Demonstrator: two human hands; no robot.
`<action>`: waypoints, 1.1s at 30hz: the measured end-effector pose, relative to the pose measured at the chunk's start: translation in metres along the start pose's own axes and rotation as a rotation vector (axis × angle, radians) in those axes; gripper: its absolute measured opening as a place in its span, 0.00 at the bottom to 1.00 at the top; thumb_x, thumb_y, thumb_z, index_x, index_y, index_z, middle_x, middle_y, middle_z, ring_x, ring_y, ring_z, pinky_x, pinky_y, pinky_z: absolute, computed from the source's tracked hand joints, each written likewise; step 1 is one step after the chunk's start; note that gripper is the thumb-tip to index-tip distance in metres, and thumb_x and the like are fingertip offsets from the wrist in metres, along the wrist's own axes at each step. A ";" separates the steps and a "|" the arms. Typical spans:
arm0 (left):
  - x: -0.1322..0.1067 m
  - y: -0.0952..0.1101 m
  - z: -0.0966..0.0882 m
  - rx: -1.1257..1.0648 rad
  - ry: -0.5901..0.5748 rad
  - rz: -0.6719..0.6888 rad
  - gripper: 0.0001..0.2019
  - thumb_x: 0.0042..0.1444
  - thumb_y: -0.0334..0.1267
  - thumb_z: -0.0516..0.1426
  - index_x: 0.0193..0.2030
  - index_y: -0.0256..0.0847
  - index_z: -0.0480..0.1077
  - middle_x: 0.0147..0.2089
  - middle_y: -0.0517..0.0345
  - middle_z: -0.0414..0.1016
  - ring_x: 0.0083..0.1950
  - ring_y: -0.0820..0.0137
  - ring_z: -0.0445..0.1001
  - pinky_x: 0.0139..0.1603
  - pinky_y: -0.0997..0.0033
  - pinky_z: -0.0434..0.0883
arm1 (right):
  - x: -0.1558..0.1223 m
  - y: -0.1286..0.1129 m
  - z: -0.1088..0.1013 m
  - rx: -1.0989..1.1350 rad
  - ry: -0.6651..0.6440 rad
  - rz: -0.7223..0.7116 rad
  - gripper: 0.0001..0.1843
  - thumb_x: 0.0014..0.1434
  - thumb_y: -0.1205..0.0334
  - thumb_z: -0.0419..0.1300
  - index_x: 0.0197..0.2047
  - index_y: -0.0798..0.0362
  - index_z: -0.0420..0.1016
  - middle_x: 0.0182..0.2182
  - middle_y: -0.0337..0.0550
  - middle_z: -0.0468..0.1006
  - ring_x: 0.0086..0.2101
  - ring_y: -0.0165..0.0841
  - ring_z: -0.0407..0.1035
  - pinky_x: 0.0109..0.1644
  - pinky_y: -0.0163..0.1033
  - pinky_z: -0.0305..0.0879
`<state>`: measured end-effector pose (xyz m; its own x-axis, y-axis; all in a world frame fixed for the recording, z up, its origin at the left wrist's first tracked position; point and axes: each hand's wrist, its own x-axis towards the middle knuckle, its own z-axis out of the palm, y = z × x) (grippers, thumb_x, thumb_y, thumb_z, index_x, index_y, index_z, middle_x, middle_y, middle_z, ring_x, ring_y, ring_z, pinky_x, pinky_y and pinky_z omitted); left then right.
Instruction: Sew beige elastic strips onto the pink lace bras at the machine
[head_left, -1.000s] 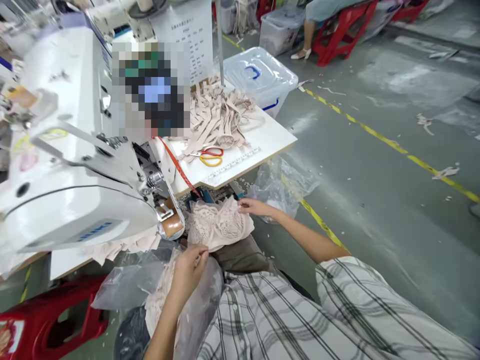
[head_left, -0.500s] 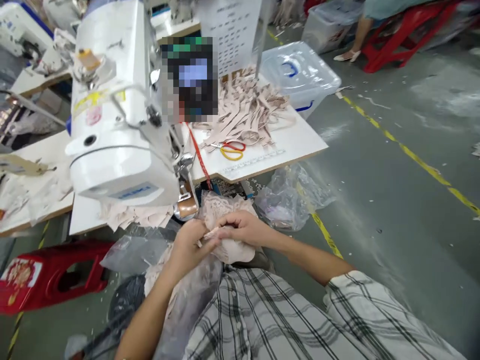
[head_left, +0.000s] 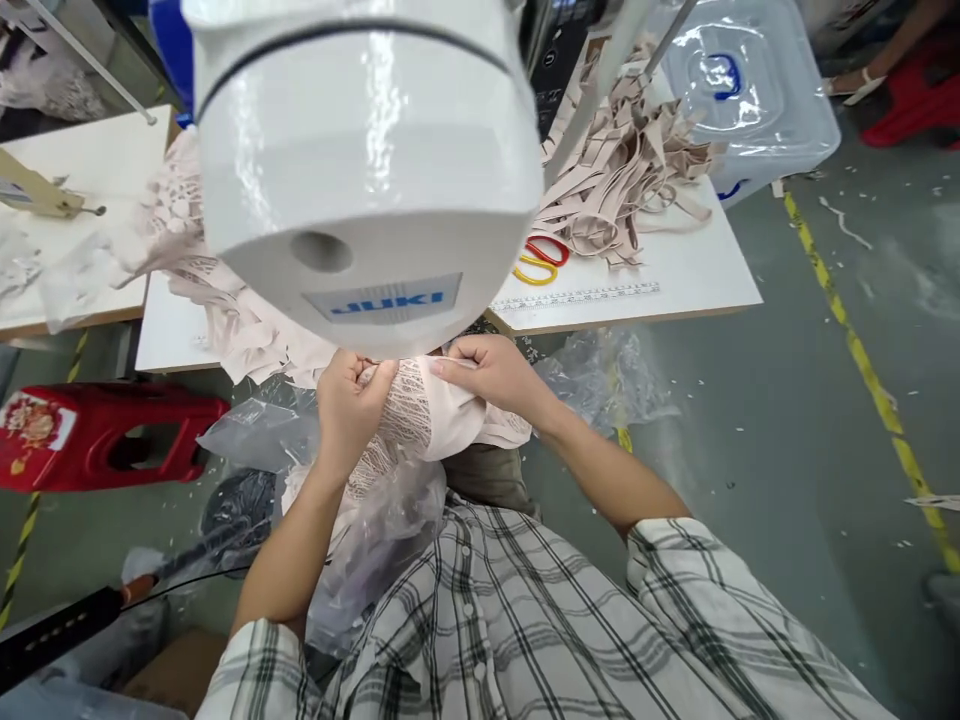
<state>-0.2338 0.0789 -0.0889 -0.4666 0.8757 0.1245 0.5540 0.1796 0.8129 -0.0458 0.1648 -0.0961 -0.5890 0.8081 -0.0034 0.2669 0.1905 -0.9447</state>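
A pale pink lace garment piece (head_left: pixel 409 410) is stretched between my two hands, just under the front of a white sewing machine (head_left: pixel 367 180). My left hand (head_left: pixel 351 405) pinches its upper edge at the left, thumb against the fingers. At the right, my right hand (head_left: pixel 495 375) grips the same edge where plain smooth fabric meets the lace. The machine's head hides its needle and presser foot. Below my hands the fabric hangs over a clear plastic bag (head_left: pixel 382 560) at my lap.
Red-and-yellow-handled scissors (head_left: pixel 541 262) and a pile of beige fabric strips (head_left: pixel 615 165) lie on the white table (head_left: pixel 697 280). More lace pieces (head_left: pixel 247 325) lie left of the machine. A red stool (head_left: pixel 97 435) stands left; a lidded clear bin (head_left: pixel 750 90) stands at back right.
The view has swung so the machine head now sits centrally and closer. My hands have moved apart and upward, spreading the lace flat beneath the machine's front.
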 end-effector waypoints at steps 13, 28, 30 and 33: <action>0.008 0.002 0.003 0.101 -0.021 0.047 0.22 0.53 0.35 0.56 0.19 0.43 0.43 0.19 0.67 0.43 0.23 0.76 0.45 0.25 0.70 0.47 | 0.008 0.003 -0.004 0.052 -0.007 0.050 0.28 0.56 0.39 0.65 0.23 0.54 0.65 0.24 0.37 0.65 0.29 0.29 0.59 0.35 0.36 0.53; 0.009 -0.003 -0.004 0.196 0.070 0.178 0.21 0.55 0.37 0.59 0.17 0.42 0.52 0.20 0.67 0.49 0.24 0.77 0.53 0.29 0.73 0.55 | 0.005 0.011 -0.003 0.050 0.028 0.020 0.25 0.58 0.42 0.63 0.24 0.54 0.66 0.23 0.34 0.63 0.27 0.26 0.57 0.33 0.35 0.50; 0.009 -0.003 -0.004 0.157 0.084 0.180 0.20 0.55 0.37 0.59 0.19 0.41 0.55 0.20 0.68 0.50 0.25 0.77 0.54 0.30 0.74 0.56 | 0.005 0.013 -0.003 0.049 0.025 0.019 0.25 0.58 0.41 0.63 0.24 0.54 0.66 0.23 0.34 0.63 0.27 0.26 0.57 0.33 0.35 0.50; 0.010 -0.002 -0.003 0.154 0.084 0.166 0.20 0.55 0.37 0.60 0.18 0.41 0.54 0.20 0.68 0.50 0.25 0.77 0.53 0.29 0.74 0.57 | 0.005 0.016 -0.002 0.041 0.029 0.023 0.25 0.58 0.41 0.63 0.24 0.54 0.66 0.23 0.34 0.64 0.27 0.26 0.56 0.33 0.35 0.50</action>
<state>-0.2414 0.0861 -0.0879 -0.4127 0.8595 0.3015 0.7238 0.1085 0.6814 -0.0427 0.1731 -0.1110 -0.5607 0.8278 -0.0163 0.2479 0.1490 -0.9573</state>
